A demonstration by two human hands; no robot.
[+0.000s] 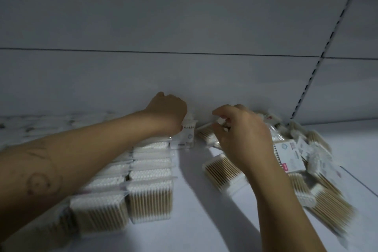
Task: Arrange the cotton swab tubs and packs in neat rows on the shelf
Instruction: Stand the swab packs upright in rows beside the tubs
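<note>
Your left forearm crossed the lower left of the view, reaching over neat rows of clear square plastic tubs of wooden-stemmed cotton swabs (150, 200). The rows ran from the near edge of the white shelf (194, 231) back toward the grey back panel (184, 16). The tubs stood upright and touched one another, white swab tips on top.

Your left hand (167, 112) sat at the far end of the rows, against the back panel. Its fingers were curled down over the top of a small upright tub with a white label (187, 137). The fingertips themselves were hidden behind the hand.

Your right forearm came in from the lower right. Your right hand (241, 135) hovered just beside the left, fingers bent, pinching a small clear pack of swabs (222, 124) between thumb and fingertips. Blur hid the finer detail of that grip.

Below your right wrist, a flat clear pack of wooden swabs (223, 172) lay on its side on the shelf. It lay apart from the rows, with bare shelf between them. To the right, a loose heap of swab packs and tubs (319, 196) lay tilted and overlapping. Among them was a white labelled box with pink marks (290, 155).

A dark slotted upright strip (319, 63) ran up the back panel on the right.
</note>
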